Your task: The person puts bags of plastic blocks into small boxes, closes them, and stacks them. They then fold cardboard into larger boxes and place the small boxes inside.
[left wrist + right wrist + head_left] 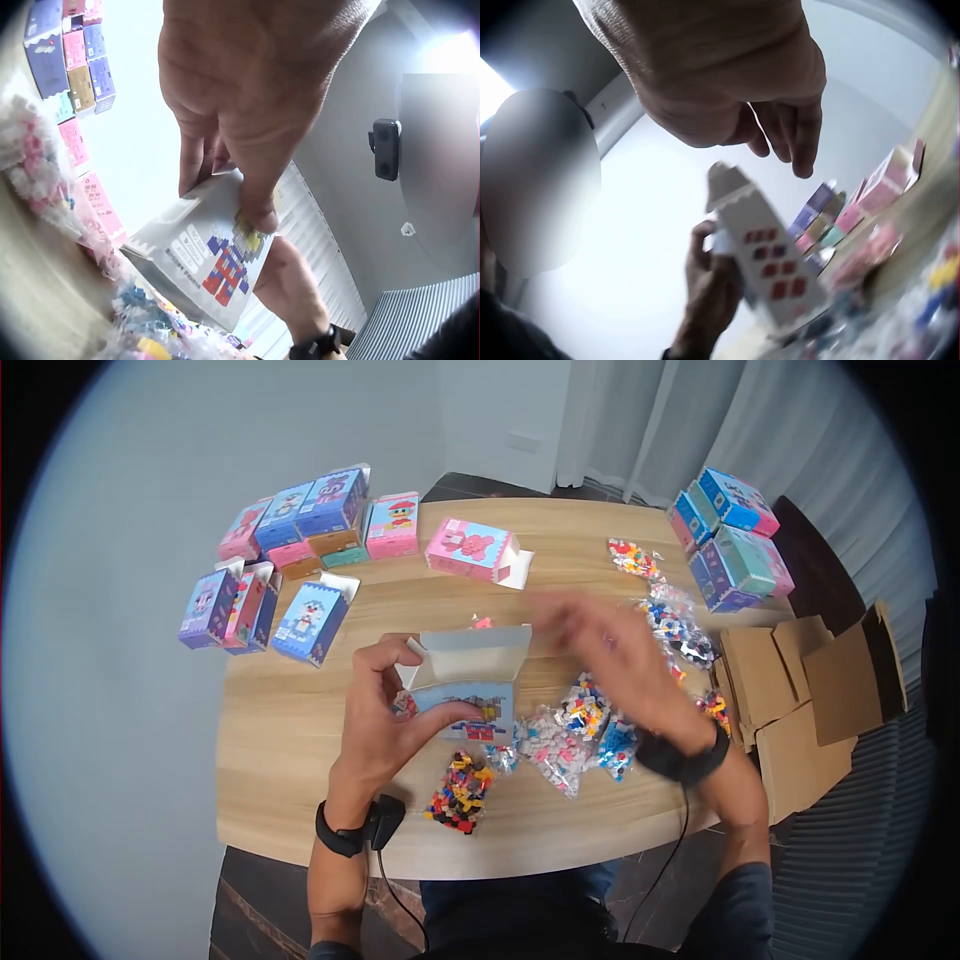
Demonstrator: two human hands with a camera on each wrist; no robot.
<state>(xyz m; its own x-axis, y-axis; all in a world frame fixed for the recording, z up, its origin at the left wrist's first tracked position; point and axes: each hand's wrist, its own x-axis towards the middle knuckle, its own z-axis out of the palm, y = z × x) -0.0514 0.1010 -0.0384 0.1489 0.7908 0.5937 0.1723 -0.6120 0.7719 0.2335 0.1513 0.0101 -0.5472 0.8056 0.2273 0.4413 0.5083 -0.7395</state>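
Observation:
My left hand (385, 715) grips a small light-blue box (490, 705) by its side, thumb across the printed face; the box's white flap stands up. In the left wrist view the box (206, 251) shows a barcode and a printed brick figure below the left hand (240, 97). The right hand (620, 660), blurred in the head view, hovers to the right of the box, touching nothing. In the right wrist view the right hand (735, 75) has loosely bent fingers above the box (769, 259). Bags of bricks (560, 745) lie beside the box, and another bag (461, 793) lies below it.
Several picture boxes (310, 510) stand at the back left, with a pink box (470, 550), flap open, at the back middle. More boxes (735, 545) are stacked at the back right. An open cardboard carton (800, 700) stands at the right edge. Cables run from both wrists.

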